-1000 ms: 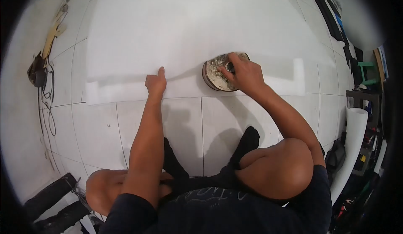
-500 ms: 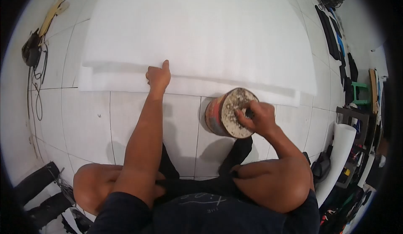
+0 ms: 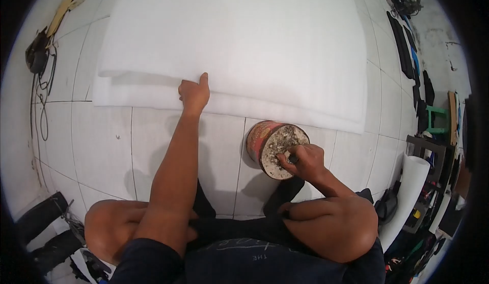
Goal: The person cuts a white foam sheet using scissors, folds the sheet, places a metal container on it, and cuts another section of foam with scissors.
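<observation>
My left hand (image 3: 194, 95) is closed on the upper layer of a white foam sheet (image 3: 239, 34), at its near edge, with the thumb pointing away from me. A second layer shows beneath that edge. My right hand (image 3: 307, 163) is at a round tin can (image 3: 261, 142) with a worn red label and a crusted, speckled top. Its fingers are curled in at the dark middle of that top, gripping the can there; the exact part held is hidden. The can stands between my feet and the sheet, close to the sheet's near edge.
Pale tiles (image 3: 168, 126) cover the floor. To the right are a white roll (image 3: 410, 192), a grey shelf (image 3: 430, 149) and a green stool (image 3: 437, 119). Cables (image 3: 43, 111) hang along the left wall, and black rolls (image 3: 43, 215) lie at the lower left.
My right hand and the can have moved toward me, away from the sheet's edge that the can overlapped in view. The sheet's near edge has shifted slightly, while my left hand keeps its hold.
</observation>
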### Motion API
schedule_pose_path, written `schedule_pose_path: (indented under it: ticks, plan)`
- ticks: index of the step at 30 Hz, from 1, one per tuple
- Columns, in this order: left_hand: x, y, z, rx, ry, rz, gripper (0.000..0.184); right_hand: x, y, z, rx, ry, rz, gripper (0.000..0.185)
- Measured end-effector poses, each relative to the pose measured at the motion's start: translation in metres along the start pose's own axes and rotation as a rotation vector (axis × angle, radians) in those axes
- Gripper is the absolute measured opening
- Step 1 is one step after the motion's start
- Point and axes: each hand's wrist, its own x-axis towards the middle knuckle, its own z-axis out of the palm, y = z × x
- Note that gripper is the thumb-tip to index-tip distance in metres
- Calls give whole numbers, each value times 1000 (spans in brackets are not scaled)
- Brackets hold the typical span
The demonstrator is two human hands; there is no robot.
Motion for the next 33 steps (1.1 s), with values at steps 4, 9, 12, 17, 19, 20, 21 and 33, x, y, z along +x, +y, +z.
schedule_pose_path:
  ticks: [4, 9, 12, 17, 19, 20, 21, 33]
  plan:
    - [2, -4, 1, 52, 31, 50, 68, 0, 2, 1, -25, -66, 30, 36]
    - [-5, 2, -3, 70, -7, -13, 76, 4, 4, -17, 137, -220, 7, 52]
    - [8, -20, 6, 124, 25, -59, 80, 14, 13, -40, 219, -246, 1, 51]
    - [-13, -10, 2, -41, 38, 84, 52, -22, 98, -33, 326, 184, 672, 31]
    - [5, -43, 4, 3, -16, 82, 53, -50, 140, -30, 259, 323, 1012, 26]
    - [3, -31, 9, -23, -29, 105, 54, -69, 163, -36, 134, 381, 1140, 26]
    - [-7, -27, 8, -44, -25, 104, 57, -98, 200, -28, 118, 445, 1170, 28]
    - [-47, -21, 15, -165, -214, 133, 77, -132, 332, -75, -239, 167, 1556, 72]
